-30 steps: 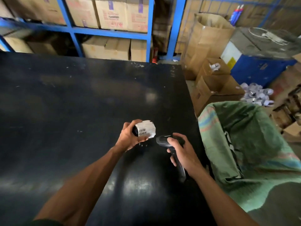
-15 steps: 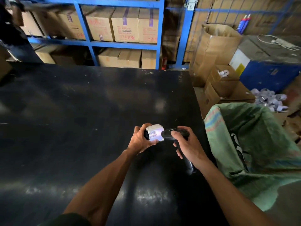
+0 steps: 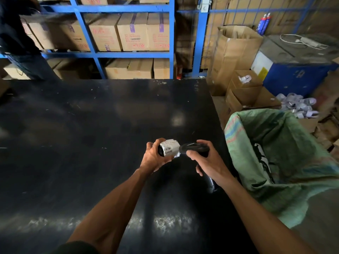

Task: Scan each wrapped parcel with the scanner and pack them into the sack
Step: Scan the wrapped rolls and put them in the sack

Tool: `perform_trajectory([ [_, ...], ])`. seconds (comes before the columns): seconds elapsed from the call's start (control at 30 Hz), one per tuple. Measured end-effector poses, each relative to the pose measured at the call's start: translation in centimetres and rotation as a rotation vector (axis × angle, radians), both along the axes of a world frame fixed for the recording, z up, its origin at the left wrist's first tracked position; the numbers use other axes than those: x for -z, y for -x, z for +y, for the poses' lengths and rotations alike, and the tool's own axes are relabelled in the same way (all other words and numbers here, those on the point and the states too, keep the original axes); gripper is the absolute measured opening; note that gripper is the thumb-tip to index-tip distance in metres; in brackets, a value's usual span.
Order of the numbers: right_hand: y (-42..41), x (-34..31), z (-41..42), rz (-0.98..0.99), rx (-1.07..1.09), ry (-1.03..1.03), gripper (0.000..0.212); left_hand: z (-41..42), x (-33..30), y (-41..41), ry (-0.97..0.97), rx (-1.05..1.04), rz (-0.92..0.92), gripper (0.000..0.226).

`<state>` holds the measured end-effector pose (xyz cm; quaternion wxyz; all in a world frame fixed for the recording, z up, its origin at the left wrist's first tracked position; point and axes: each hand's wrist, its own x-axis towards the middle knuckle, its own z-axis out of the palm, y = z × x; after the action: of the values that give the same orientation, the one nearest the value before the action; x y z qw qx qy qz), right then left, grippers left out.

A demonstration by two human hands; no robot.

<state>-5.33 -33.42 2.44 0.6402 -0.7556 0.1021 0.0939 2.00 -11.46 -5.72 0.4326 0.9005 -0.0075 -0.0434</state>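
Note:
My left hand (image 3: pixel 153 157) grips a small wrapped parcel (image 3: pixel 168 148), dark with a white barcode label facing up and right. My right hand (image 3: pixel 207 160) holds a black handheld scanner (image 3: pixel 194 148), its head almost touching the parcel's right end and its handle running down under my palm. Both hands hover over the black table (image 3: pixel 91 134), near its right edge. The green woven sack (image 3: pixel 284 153) stands open just right of the table, with something black and white lying inside.
Blue shelving with cardboard boxes (image 3: pixel 134 32) runs behind the table. Open cartons (image 3: pixel 245 88) and a heap of white wrapped parcels (image 3: pixel 299 105) lie on the floor beyond the sack. A blue cabinet (image 3: pixel 293 70) stands far right. A person in dark clothing (image 3: pixel 16 33) stands at the far left.
The scanner head has closed in on the parcel's label, from apart to almost touching. The view has tilted up, bringing more shelving and the person at the left into sight.

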Motion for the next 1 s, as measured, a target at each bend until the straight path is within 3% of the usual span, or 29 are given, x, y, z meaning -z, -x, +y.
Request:
perform_trajectory([
  [0.17, 0.3, 3.1, -2.8, 0.133, -0.061, 0.222, 0.064, -0.4, 0.2, 0.1, 0.005, 0.004, 0.018, 0.074],
  [0.43, 2.0, 10.5, -5.5, 0.337, 0.032, 0.601, 0.081, -2.1, 1.4, 1.8, -0.025, 0.149, 0.059, 0.074],
  [0.73, 3.2, 12.4, -4.8, 0.425, 0.058, 0.593, 0.091, -3.7, 1.7, 2.8, -0.027, 0.201, 0.042, 0.073],
  [0.9, 2.3, 10.1, -5.0, 0.421, 0.047, 0.613, 0.096, -5.6, 0.9, 2.9, 0.029, 0.130, -0.012, 0.071],
  [1.0, 0.1, 7.8, -5.4, 0.297, 0.168, 0.361, 0.082, -8.4, 0.2, 2.6, 0.079, 0.066, -0.044, 0.074],
])
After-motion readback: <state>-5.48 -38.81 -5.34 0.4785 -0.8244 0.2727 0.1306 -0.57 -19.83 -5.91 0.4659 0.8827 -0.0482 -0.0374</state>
